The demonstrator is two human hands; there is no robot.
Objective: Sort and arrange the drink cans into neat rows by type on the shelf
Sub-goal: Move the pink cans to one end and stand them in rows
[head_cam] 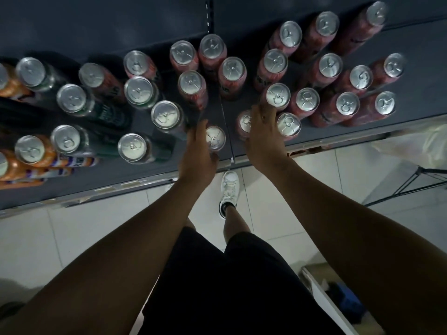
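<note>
**Inspector:** List the hazards, largest item first.

**Technician:** The shelf is dark and made of two panels that meet at a seam. A can slid across that seam may catch and tip.

**Inspector:** And the can groups?

**Technician:** All stand upright on the shelf. Pink cans crowd the right panel and spill into the centre. Green cans hold the left-centre and orange cans the far left. The rows are not yet straight and the spacing is tight and uneven. The cans are tall and narrow, so one knocked over would likely take its neighbours with it.

**Inspector:** Any single cans at risk?

**Technician:** The front can stands near the shelf's front lip, just beside the seam. If the grip slips there, it would probably drop to the tiled floor.

**Inspector:** What are the hands doing?

**Technician:** The left hand has its fingers wrapped round the side of the front can. The right hand lies between a half-hidden can and a neighbouring can. I cannot tell whether its fingers grasp anything. With both hands working close together, a knuckle or wrist could nudge the cans on either side.
</note>
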